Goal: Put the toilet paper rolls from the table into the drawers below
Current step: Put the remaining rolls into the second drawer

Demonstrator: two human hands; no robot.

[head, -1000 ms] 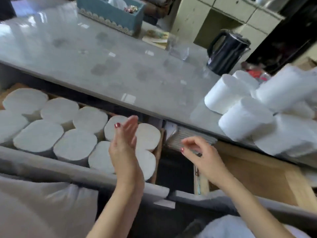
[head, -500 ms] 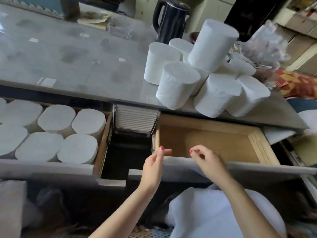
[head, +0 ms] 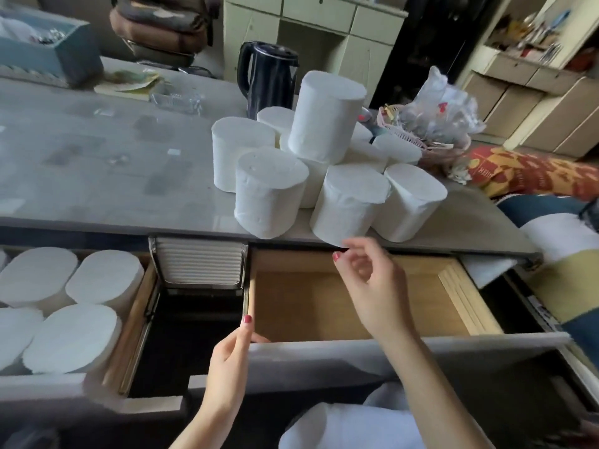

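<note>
Several white toilet paper rolls (head: 269, 192) are piled near the front edge of the grey table (head: 97, 176), one stacked on top (head: 324, 118). Below the pile, the right drawer (head: 311, 306) stands pulled out, its wooden bottom bare. The left drawer (head: 142, 306) is open and packed with upright rolls (head: 103, 277). My left hand (head: 235, 348) rests at the right drawer's front left corner, fingers on its edge. My right hand (head: 366, 277) hovers over the open drawer just under the table edge, fingers loosely curled and holding nothing, close to the front roll (head: 350, 202).
A black kettle (head: 267, 79) stands behind the pile. A pink basket with plastic bags (head: 434, 124) sits to the right of it. A blue box (head: 48, 50), papers and a glass dish (head: 175, 98) lie at the back left. A slatted white panel (head: 199, 265) sits between the drawers.
The view swung right from the full left drawer to the right one. My right hand rose from the drawer's front edge toward the rolls; my left hand stays at the drawer's front corner.
</note>
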